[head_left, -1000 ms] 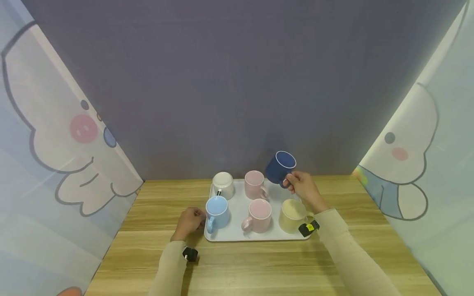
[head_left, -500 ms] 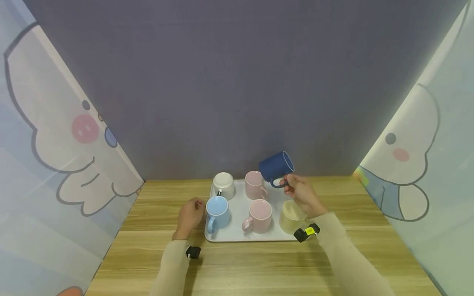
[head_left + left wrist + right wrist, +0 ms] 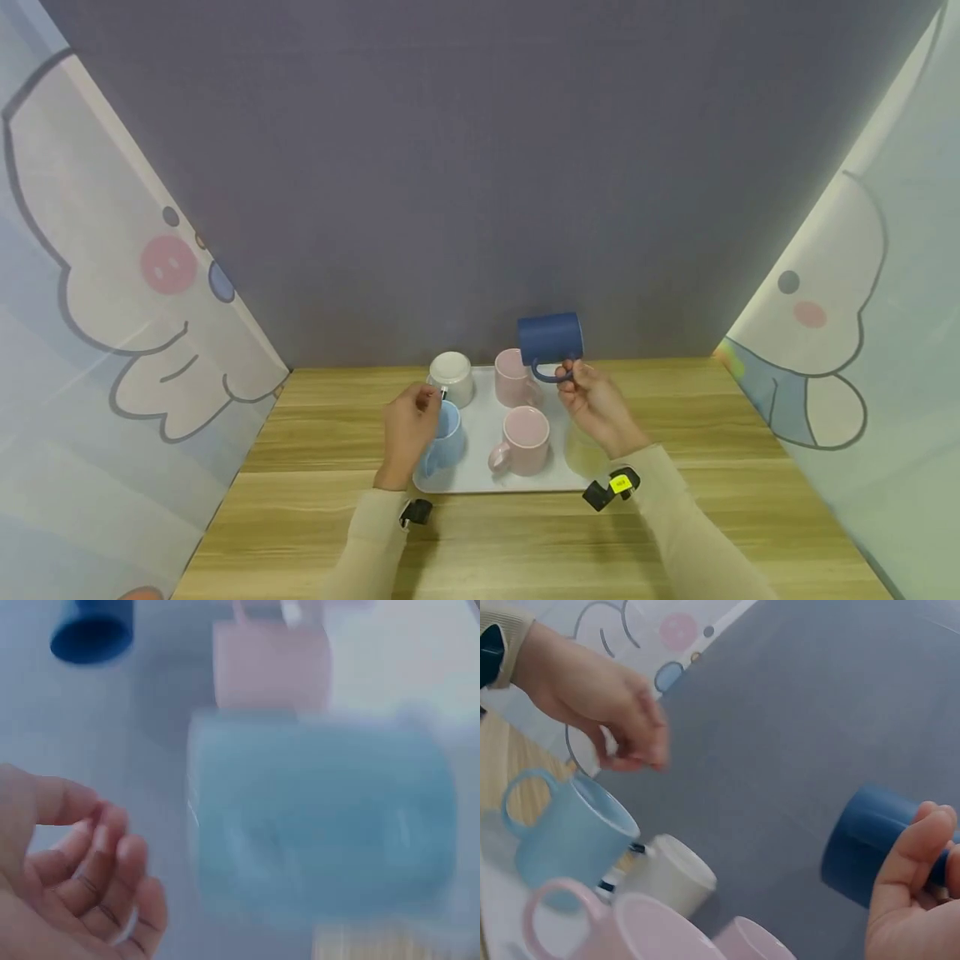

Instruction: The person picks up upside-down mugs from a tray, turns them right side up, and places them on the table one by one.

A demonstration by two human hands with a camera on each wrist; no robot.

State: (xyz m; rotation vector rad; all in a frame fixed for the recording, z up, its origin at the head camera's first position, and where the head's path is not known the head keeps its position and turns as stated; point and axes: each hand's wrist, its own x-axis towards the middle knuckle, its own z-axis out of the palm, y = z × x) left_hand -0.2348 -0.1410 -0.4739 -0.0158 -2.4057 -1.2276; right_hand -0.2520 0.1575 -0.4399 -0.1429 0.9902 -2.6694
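Note:
My right hand (image 3: 600, 412) pinches the handle of a dark blue mug (image 3: 550, 336) and holds it raised over the back of the white tray (image 3: 483, 387). The mug lies on its side in the air, handle down, mouth to the right. My left hand (image 3: 408, 429) is above the tray's left side, fingers loosely bent around nothing. It partly covers the light blue mug (image 3: 451, 442) in the head view. In the left wrist view that light blue mug (image 3: 322, 817) is large and blurred beside the fingers. A white mug (image 3: 452, 379) stands just behind it.
Two pink mugs, one at the back (image 3: 512, 367) and one in front (image 3: 527, 442), stand mid-tray. A yellow mug (image 3: 581, 450) at front right is partly hidden by my right hand. A grey wall (image 3: 480, 208) rises behind the wooden table (image 3: 495, 542).
The dark blue mug has tipped from a tilt onto its side and shifted slightly left with my right hand. My left hand has risen and moved right, from beside the tray to over the light blue mug.

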